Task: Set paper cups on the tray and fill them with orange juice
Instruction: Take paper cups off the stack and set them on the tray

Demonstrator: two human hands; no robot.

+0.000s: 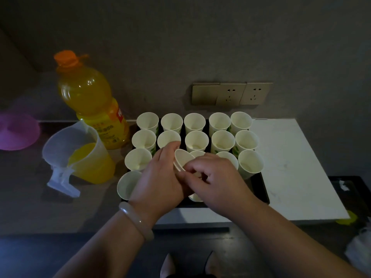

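Observation:
Several empty white paper cups (196, 141) stand upright in rows on a black tray (261, 189). Above the tray's middle, my left hand (160, 177) and my right hand (218, 181) both hold a small nested stack of paper cups (183, 159), tilted with its mouth to the upper left. The hands hide some cups in the near rows. A capped bottle of orange juice (90, 101) stands left of the tray. A clear plastic jug (80, 157) partly filled with orange juice sits in front of the bottle.
A purple plastic bowl (18, 131) lies at the far left. The tray rests partly on a white board (297, 169). Wall sockets (230, 94) are behind the tray. A plastic bag (359, 249) is at the lower right.

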